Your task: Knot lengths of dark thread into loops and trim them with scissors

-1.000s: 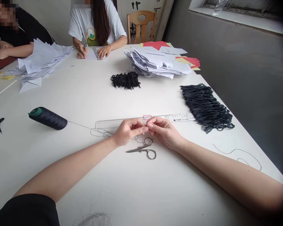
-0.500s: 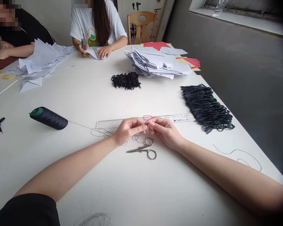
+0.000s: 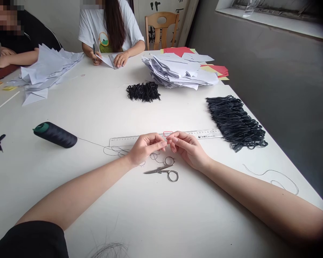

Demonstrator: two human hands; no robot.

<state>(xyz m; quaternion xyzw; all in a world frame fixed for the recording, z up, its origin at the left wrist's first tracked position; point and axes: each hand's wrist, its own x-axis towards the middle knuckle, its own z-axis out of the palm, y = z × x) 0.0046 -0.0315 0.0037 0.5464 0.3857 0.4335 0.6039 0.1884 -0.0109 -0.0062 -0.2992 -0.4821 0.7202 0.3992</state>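
Observation:
My left hand (image 3: 145,147) and my right hand (image 3: 187,148) meet fingertip to fingertip over a clear ruler (image 3: 207,134). Both are closed in a pinch. Loose black thread (image 3: 118,149) runs under my left hand and trails from a black spool (image 3: 56,134) lying on its side at the left. What the fingertips pinch looks like a bit of this thread, though it is too fine to see clearly. Just below my hands lie small metal scissors (image 3: 161,171), with their finger loops toward the right.
Looped black cord bundles (image 3: 235,122) lie at the right edge, a smaller black bundle (image 3: 143,91) farther back. Behind are stacked white papers (image 3: 177,71). Two people sit across the table; one holds a pen (image 3: 94,52). A cut thread (image 3: 280,172) lies at right.
My hands stay almost in place; the right fingertips have shifted slightly at the pinch. Scissors, spool and ruler have not moved.

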